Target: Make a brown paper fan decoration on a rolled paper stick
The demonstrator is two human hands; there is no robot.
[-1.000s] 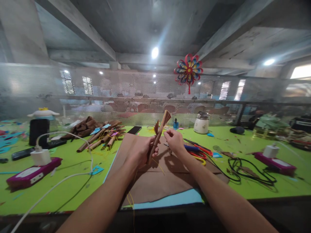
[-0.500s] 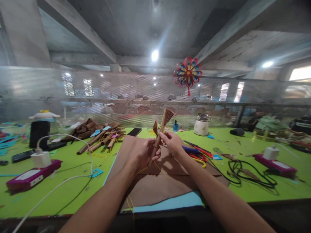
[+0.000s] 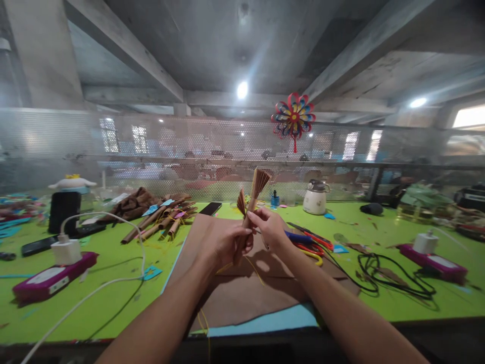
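Between my hands is a brown paper roll (image 3: 259,183) with fringed, fanned tops, tilted slightly to the right. A second, shorter fringed piece (image 3: 241,201) sticks up at its left side. My left hand (image 3: 227,246) has its fingers wrapped round the lower part of the roll. Higher up on the stem, my right hand (image 3: 272,228) pinches it between thumb and fingers. Thin yellow thread (image 3: 255,269) trails below the hands. Under them lie brown paper sheets (image 3: 223,306) over a light blue sheet (image 3: 273,321). My fingers hide part of the stem.
Rolled brown paper tubes (image 3: 166,220) lie in a pile at the back left. Scissors (image 3: 312,237) with a blue-handled tool (image 3: 297,236) and black cable (image 3: 397,273) are at right. Purple power strips (image 3: 49,280) and a white kettle (image 3: 314,198) stand on the green table (image 3: 125,308).
The left thumb has shifted upward and now lies across the stem, close to the right fingers. The view has tipped slightly; the roll stays in both hands.
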